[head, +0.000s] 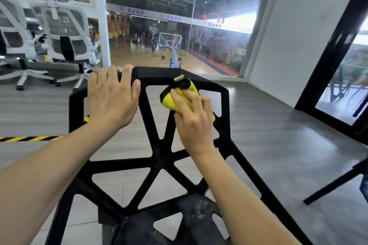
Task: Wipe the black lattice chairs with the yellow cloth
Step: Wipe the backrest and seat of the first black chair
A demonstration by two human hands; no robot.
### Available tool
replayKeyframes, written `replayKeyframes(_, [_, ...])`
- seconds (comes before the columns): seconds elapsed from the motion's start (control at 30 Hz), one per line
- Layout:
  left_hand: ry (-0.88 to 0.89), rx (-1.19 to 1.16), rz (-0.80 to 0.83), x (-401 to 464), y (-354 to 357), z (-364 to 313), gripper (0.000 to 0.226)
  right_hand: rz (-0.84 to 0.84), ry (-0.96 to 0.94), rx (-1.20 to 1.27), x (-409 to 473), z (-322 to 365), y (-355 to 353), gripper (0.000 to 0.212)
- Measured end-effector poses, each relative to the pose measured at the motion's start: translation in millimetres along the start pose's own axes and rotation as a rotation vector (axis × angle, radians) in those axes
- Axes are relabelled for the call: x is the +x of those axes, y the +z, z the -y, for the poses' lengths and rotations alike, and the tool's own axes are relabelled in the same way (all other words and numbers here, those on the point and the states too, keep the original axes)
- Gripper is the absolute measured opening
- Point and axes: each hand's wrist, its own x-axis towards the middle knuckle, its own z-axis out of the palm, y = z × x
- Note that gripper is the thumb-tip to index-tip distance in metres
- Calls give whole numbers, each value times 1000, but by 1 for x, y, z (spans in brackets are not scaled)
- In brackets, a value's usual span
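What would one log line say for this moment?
left hand: steadies black lattice chair | right hand: presses yellow cloth on backrest | wiping underway

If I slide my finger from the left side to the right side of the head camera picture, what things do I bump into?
White mesh office chairs → left hand resting on the black lattice chair's top rail → right hand pressing the yellow cloth on that chair → white wall → black-framed glass door.
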Motion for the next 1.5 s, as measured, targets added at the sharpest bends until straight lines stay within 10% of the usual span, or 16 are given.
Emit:
replayKeyframes(0.4, [-14, 6, -48, 1, 6, -3, 46, 285, -184, -234, -100, -117, -38, 41])
replayKeyframes(0.9, [-15, -7, -32, 1, 4, -3, 46, 175, 43, -241, -70, -114, -38, 52])
replayKeyframes(1.13, [-51, -21, 6, 1, 0, -6, 46, 188, 291, 28, -46, -85, -47, 58])
replayKeyframes(1.5, [-45, -14, 16, 1, -1, -3, 47, 291, -94, 236, 59, 39, 34, 45])
